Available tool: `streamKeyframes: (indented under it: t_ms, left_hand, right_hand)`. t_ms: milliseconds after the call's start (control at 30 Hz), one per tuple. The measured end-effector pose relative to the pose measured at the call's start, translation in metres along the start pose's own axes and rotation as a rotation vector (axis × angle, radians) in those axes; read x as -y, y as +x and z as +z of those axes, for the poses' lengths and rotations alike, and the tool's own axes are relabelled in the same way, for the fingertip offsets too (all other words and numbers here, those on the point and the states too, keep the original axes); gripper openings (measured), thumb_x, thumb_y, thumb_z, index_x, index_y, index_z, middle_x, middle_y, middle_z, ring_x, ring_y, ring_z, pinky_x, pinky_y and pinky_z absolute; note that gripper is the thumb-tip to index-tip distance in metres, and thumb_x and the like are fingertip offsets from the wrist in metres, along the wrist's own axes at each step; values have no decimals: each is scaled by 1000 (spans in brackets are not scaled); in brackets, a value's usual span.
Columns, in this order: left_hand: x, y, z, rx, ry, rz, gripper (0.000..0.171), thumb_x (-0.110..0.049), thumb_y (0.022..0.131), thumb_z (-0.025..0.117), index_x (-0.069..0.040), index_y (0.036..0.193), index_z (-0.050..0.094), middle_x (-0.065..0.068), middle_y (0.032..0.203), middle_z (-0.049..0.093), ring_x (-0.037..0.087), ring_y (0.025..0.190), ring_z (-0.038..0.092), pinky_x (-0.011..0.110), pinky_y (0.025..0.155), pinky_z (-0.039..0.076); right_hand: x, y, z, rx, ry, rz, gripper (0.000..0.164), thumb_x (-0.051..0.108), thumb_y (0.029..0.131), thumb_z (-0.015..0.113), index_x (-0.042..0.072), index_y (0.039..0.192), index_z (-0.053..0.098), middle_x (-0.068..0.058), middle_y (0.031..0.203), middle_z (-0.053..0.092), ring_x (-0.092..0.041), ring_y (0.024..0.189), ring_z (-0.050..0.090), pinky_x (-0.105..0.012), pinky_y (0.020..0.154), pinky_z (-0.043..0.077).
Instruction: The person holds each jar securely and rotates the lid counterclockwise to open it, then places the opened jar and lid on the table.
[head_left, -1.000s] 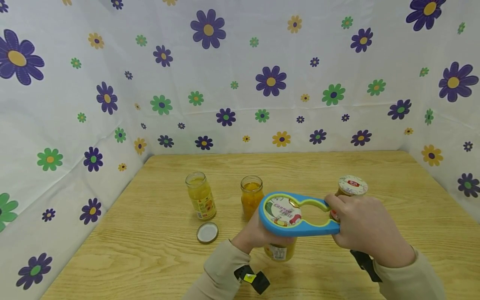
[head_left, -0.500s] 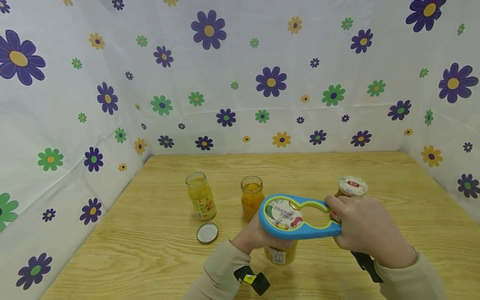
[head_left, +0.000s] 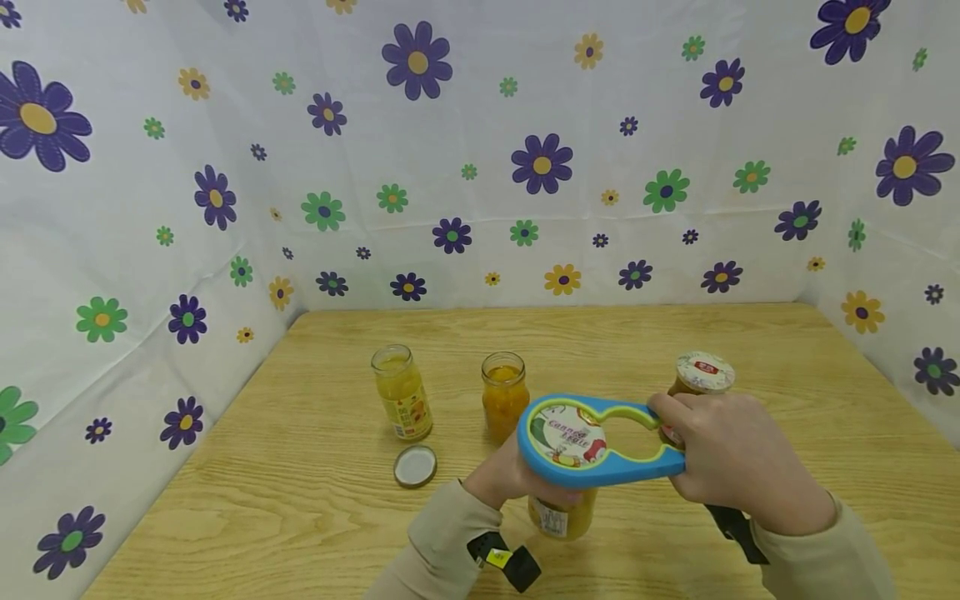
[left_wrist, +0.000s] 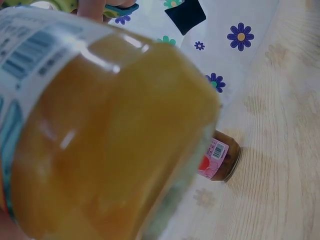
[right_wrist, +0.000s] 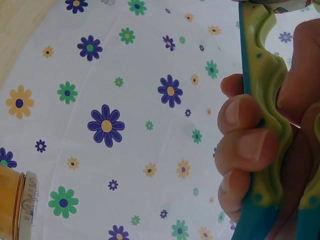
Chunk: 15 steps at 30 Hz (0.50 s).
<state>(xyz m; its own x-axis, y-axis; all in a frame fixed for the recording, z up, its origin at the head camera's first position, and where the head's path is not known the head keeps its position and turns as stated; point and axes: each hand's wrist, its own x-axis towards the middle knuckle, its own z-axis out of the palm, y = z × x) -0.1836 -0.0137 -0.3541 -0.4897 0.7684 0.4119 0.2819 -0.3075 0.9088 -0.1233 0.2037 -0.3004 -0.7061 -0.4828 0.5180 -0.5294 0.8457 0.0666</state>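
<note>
In the head view my right hand point(head_left: 738, 450) grips the handles of a blue and yellow-green jar opener point(head_left: 637, 472). The opener's round end encircles a printed lid point(head_left: 566, 437) on a glass jar of yellow fruit point(head_left: 566, 518). Below the opener, my left hand point(head_left: 517, 477) holds that jar's body, partly hidden. The jar point(left_wrist: 115, 140) fills much of the left wrist view, tilted and above the table. In the right wrist view, curled fingers point(right_wrist: 255, 147) wrap around the opener's handle point(right_wrist: 267, 65).
Two lidless jars stand behind my left hand: a yellow one point(head_left: 405, 400) and an orange one point(head_left: 504, 400). A loose lid point(head_left: 415, 466) lies on the wooden table point(head_left: 300, 517). A lidded jar point(head_left: 705, 372) stands behind my right hand. Flowered cloth point(head_left: 480, 125) surrounds the table.
The opener's round end, the lid and the jar have shifted slightly toward me. My right hand keeps its grip almost in place; the other jars have not moved.
</note>
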Motion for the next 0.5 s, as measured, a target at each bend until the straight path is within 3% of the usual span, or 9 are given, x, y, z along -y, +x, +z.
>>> streamKeyframes:
  t_ms: [300,500]
  left_hand:
    - [-5,0,2,24,-5,-3,90,-42,64,76,21,114,35,10,101,56,7,87,53,30,86,42]
    - [-3,-2,2,38,-53,-18,91,-40,63,77,21,115,34,5,102,56,7,88,53,29,87,41]
  right_hand:
    - [-1,-1,0,16,16,1,27,7,50,62,16,73,52,14,55,34,-2,43,26,-20,37,24]
    - [-2,-1,1,-5,23,-16,27,6,50,61,17,71,49,14,54,28,-1,43,24,-19,37,21]
